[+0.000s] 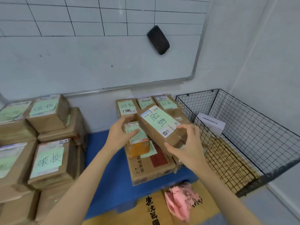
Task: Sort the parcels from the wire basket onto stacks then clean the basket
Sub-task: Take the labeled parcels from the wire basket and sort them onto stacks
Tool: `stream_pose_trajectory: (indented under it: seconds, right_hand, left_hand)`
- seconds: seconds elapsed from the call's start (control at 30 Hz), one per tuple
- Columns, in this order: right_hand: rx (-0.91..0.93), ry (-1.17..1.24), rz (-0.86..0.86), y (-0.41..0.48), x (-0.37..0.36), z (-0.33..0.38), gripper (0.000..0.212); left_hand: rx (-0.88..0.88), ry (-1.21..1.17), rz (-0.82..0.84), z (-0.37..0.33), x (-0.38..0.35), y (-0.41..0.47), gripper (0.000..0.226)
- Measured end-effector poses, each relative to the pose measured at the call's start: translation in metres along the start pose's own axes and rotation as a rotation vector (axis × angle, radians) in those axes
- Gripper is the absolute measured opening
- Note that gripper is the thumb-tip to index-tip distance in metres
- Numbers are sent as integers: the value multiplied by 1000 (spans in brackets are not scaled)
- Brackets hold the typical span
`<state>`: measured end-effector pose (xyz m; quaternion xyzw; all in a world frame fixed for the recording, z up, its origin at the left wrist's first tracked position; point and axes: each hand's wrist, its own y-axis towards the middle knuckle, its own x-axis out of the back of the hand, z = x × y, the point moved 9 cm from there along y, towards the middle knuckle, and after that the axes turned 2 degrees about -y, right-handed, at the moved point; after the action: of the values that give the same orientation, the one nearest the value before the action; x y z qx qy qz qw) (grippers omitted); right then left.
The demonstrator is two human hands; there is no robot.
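Past the crumpled pink cloth (pixel 180 202), sorting is in hand: the right hand (pixel 186 148) grips the long brown green-labelled cardboard parcel (pixel 159 124) above the stack (pixel 146 168) at the right edge of the blue pallet (pixel 105 159), the left hand (pixel 118 135) holds a small orange box (pixel 139 146), and the next move likely calls for seating the parcel squarely.

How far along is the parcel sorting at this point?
Mostly done: labelled parcels fill the left stack and middle stack. In hand: the right hand grips a long brown parcel over the middle stack; the left hand holds a small parcel. Left: one white box in the wire basket, then cleaning; the pink cloth lies untouched.
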<state>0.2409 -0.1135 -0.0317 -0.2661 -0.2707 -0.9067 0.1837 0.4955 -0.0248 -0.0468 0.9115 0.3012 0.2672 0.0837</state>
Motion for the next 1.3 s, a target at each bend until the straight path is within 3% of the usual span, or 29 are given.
stream_pose_trajectory:
  seconds: [0.2,0.4,0.73,1.3]
  right_hand:
    - [-136,-32,-111,-17,-10,-9,65]
    - [-180,-60,-146,-19,-17,-10,62]
    - [-202,-69,-127,-21,-51,-9,61]
    - [-174,-309,68,-8,-86,-41,69]
  left_hand:
    - [19,248,64,40,-26,-29,63]
    - [-100,393,36,47,-31,-40,53]
    - [-83,238,-51,66,-7,-55,53]
    - [-134,332,42,53,-25,-43,48]
